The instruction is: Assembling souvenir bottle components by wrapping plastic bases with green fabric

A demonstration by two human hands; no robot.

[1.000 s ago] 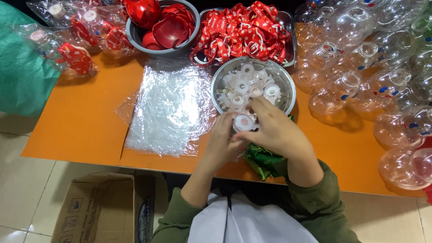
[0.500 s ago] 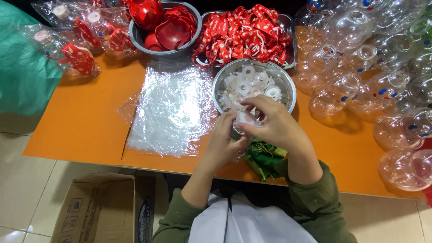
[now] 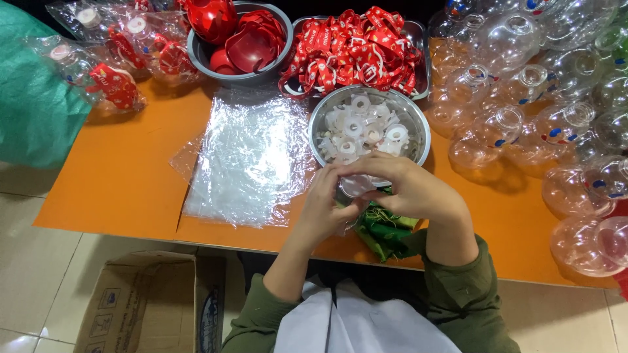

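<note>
My left hand (image 3: 326,204) and my right hand (image 3: 409,188) are closed together around a small white plastic cap (image 3: 356,187), just in front of a metal bowl (image 3: 418,128) holding several more white caps. Under my hands, a bunch of green leaf-like pieces (image 3: 384,230) lies on the orange table (image 3: 124,176). Most of the held cap is hidden by my fingers.
A stack of clear plastic bags (image 3: 252,157) lies left of the bowl. Behind are a bowl of red parts (image 3: 242,46), a tray of red ribbons (image 3: 353,49) and bagged items (image 3: 111,59). Clear plastic globes (image 3: 549,117) fill the right side. A cardboard box (image 3: 154,304) sits on the floor.
My hands have drawn slightly back from over the bowl to its near rim and closed more tightly around the cap.
</note>
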